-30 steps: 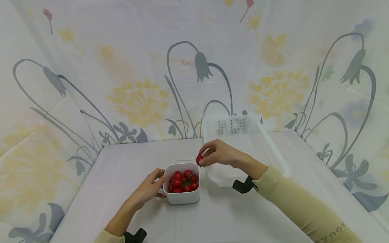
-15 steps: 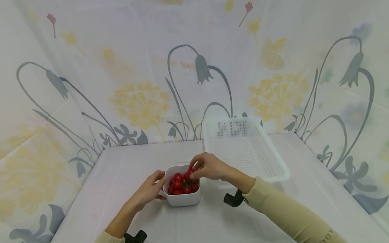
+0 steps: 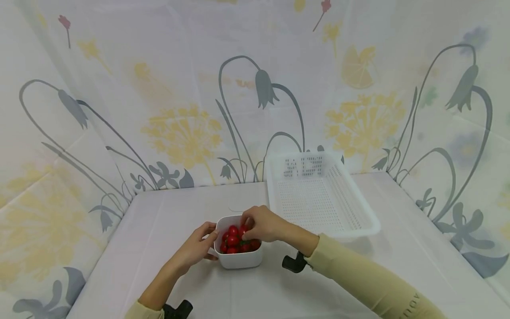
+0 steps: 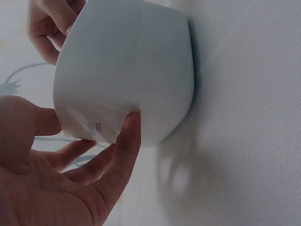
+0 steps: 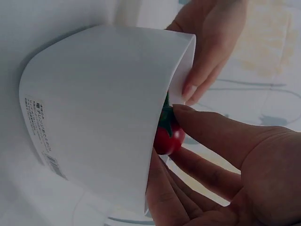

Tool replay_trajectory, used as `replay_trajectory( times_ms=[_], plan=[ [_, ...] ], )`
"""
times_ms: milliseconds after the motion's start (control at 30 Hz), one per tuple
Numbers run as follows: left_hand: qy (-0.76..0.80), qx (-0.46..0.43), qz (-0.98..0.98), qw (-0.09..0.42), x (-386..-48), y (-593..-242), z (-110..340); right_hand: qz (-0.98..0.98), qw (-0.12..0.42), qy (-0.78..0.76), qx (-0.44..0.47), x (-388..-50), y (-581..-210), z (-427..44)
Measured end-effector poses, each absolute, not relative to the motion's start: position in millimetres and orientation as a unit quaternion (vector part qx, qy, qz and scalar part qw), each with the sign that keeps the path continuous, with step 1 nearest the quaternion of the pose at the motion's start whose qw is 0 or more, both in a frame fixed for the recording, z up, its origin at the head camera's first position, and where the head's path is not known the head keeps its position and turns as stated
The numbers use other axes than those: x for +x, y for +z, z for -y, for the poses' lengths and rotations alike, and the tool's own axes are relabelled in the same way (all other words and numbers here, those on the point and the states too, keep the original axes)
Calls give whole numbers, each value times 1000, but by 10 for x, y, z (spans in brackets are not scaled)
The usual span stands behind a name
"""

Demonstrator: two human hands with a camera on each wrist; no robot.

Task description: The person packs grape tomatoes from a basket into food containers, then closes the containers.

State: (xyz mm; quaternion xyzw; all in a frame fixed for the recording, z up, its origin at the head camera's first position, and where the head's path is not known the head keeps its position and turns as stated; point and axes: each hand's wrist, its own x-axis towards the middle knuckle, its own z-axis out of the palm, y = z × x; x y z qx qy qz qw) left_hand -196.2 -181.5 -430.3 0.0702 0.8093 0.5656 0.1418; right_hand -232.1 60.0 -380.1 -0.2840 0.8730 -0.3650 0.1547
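Observation:
A white square-cornered container (image 3: 241,262) stands on the table, partly filled with several red cherry tomatoes (image 3: 232,240). My left hand (image 3: 195,248) steadies it from the left side, with the thumb at the rim and the fingers on the outer wall. My right hand (image 3: 263,225) reaches over the container's right rim, fingertips inside. In the right wrist view, a cherry tomato (image 5: 170,140) with a green calyx sits between that hand's thumb and fingers, at the container's opening. The rim and wall hide part of this tomato and some fingertips.
A white perforated plastic basket (image 3: 360,201) stands behind and to the right, near the right forearm. The table (image 3: 171,208) has a white cover, and a flower-printed cloth (image 3: 179,88) hangs behind it. A printed label (image 5: 40,136) is on the container.
My right hand has moved left and down with a cherry tomato, from beside the basket into the white container. The left hand has stayed on the container.

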Motion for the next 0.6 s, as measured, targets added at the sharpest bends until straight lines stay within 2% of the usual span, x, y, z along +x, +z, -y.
replay_trajectory(
  times_ms=[600],
  plan=[
    [570,67,-807,139,-1932,-4297,1857,-923,111,-203,-307,-2210,-3893,-273]
  ],
)
